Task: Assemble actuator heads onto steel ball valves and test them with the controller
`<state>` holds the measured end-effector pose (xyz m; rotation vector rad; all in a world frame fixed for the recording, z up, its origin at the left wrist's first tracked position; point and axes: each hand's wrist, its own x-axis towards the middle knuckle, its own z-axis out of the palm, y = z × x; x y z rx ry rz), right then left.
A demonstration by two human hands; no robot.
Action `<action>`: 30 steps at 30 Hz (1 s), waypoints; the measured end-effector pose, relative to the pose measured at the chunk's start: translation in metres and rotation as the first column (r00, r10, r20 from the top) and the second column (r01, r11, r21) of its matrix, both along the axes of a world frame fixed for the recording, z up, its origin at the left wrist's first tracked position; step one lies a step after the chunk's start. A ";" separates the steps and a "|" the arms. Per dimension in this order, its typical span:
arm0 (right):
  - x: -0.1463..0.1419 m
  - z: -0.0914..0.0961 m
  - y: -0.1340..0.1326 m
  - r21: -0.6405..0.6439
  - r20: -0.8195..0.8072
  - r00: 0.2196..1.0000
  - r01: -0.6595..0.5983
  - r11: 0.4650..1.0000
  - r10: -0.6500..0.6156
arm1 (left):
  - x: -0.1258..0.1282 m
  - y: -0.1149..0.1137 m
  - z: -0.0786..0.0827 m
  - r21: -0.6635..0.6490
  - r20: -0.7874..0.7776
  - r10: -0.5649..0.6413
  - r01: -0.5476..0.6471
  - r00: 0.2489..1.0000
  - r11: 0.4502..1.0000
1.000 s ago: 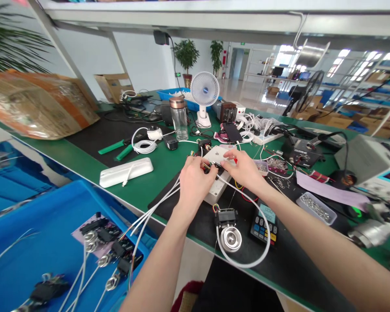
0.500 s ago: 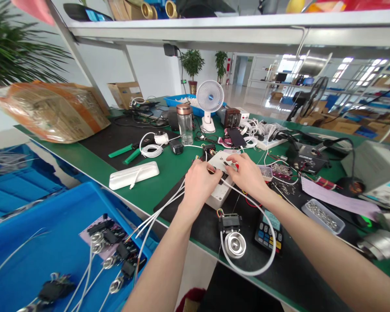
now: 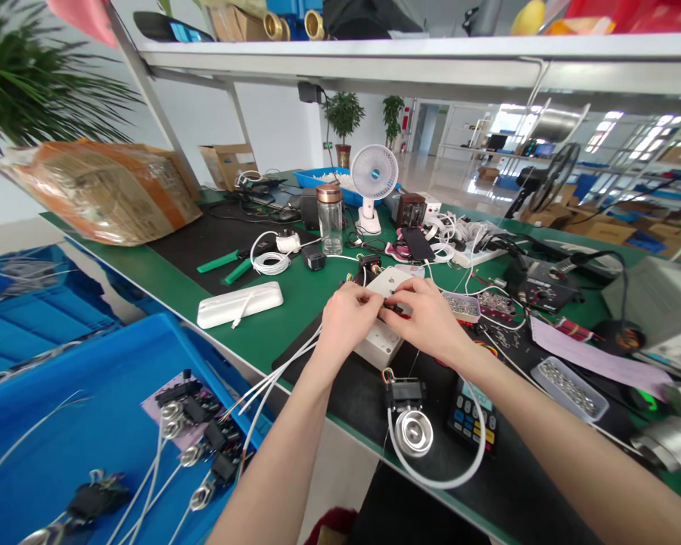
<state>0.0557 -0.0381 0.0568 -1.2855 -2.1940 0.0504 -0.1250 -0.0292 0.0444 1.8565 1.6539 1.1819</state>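
Observation:
A light grey box [image 3: 379,344] lies on the black mat [image 3: 303,371], partly covered by my hands. My left hand [image 3: 349,318] is closed in a pinch over its middle. From the right, my right hand [image 3: 423,314] pinches at the same spot, its fingertips almost meeting the left ones. Small dark parts show between the fingers, too covered to name. Nearer me lies a black unit with a round metal fitting [image 3: 414,431]. Its white cable [image 3: 480,446] loops up beneath my right forearm. Several white cables [image 3: 287,371] run left from beside my left hand.
A blue bin [image 3: 164,341] with wired metal fittings stands at lower left. A multimeter [image 3: 471,416] lies right of the black unit, screw trays [image 3: 570,386] farther right. Behind stand a glass bottle [image 3: 330,219] and a white fan [image 3: 373,178]. A metal shelf [image 3: 374,64] spans above.
My right hand has lowered slightly and drawn closer to my left fingertips. The cable stretch that crossed the box is now hidden behind my right hand. The view has shifted slightly.

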 end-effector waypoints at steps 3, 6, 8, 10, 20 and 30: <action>-0.003 0.003 -0.002 -0.014 0.016 1.000 0.008 1.000 -0.007 | -0.006 -0.006 0.000 0.041 0.017 -0.060 0.059 0.998 0.997; -0.005 0.003 0.001 -0.055 0.014 1.000 0.006 0.998 -0.005 | -0.009 -0.014 -0.002 0.096 0.014 -0.093 0.091 0.996 0.991; -0.006 0.003 0.003 -0.095 0.003 1.000 0.002 0.995 -0.002 | -0.010 -0.018 -0.004 0.134 -0.004 -0.114 0.113 0.993 0.985; -0.007 0.006 0.006 -0.144 -0.010 1.000 -0.003 0.990 0.001 | -0.010 -0.020 -0.007 0.163 -0.027 -0.137 0.139 0.990 0.977; 0.008 0.023 0.023 -0.411 -0.087 0.996 -0.019 0.911 -0.019 | -0.012 -0.018 -0.016 0.215 -0.070 -0.211 0.221 0.975 0.951; 0.011 0.007 0.030 -0.439 -0.250 0.955 0.035 0.898 -0.159 | -0.008 -0.018 -0.026 0.298 -0.245 -0.197 0.267 0.949 0.917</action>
